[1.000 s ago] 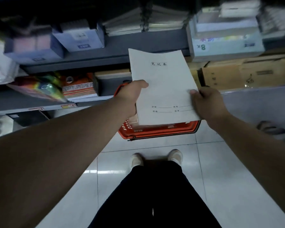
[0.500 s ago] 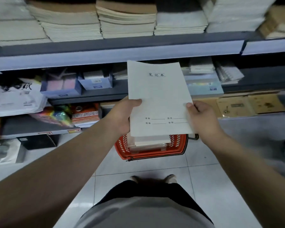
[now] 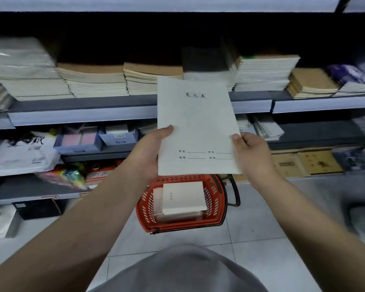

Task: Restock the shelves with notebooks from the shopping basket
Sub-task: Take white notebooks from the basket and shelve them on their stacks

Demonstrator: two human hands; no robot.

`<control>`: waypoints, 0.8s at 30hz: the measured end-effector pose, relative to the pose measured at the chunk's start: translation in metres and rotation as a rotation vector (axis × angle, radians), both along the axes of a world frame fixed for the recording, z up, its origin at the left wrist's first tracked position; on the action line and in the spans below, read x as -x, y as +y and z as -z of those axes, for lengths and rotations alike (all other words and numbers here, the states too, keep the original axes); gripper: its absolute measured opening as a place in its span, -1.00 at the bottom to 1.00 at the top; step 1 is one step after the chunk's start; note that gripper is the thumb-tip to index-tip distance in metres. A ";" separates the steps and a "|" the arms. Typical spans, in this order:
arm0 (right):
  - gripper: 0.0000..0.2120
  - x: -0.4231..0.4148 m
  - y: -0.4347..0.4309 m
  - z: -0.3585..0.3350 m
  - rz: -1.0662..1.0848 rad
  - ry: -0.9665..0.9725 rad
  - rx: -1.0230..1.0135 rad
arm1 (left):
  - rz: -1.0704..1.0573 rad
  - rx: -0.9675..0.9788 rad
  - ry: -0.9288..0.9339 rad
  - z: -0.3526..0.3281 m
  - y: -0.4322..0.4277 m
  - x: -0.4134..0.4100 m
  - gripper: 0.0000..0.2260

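Notebook — pale cover, printed title near the top, ruled form lines near the bottom. It is held upright in the air in front of the shelf, above the shopping basket.
left hand: grips the lower left edge, thumb laid over the cover.
right hand: grips the lower right edge, thumb on the front.
The shopping basket is red and stands on the tiled floor, with spare notebooks stacked inside.
The shelf carries paper stacks — brown and white covers, side by side.
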State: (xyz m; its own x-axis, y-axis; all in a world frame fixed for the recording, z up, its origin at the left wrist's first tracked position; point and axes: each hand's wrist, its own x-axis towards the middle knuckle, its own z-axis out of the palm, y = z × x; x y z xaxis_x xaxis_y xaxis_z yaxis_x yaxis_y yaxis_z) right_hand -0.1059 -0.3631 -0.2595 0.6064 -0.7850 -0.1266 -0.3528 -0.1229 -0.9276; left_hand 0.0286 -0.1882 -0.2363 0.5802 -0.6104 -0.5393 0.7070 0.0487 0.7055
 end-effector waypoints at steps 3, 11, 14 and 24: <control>-0.75 0.003 -0.009 -0.010 0.017 -0.044 -0.050 | -0.010 0.034 0.017 -0.011 -0.010 0.005 -0.81; -0.73 0.001 -0.043 -0.024 -0.022 -0.058 -0.040 | -0.040 0.099 0.061 -0.017 -0.041 0.014 -0.75; -0.71 -0.001 -0.053 -0.022 -0.034 -0.030 -0.027 | -0.018 0.124 0.111 -0.015 -0.048 0.014 -0.69; -0.70 -0.025 -0.084 -0.004 0.030 0.040 0.081 | 0.017 0.048 0.163 0.006 -0.082 -0.025 -0.72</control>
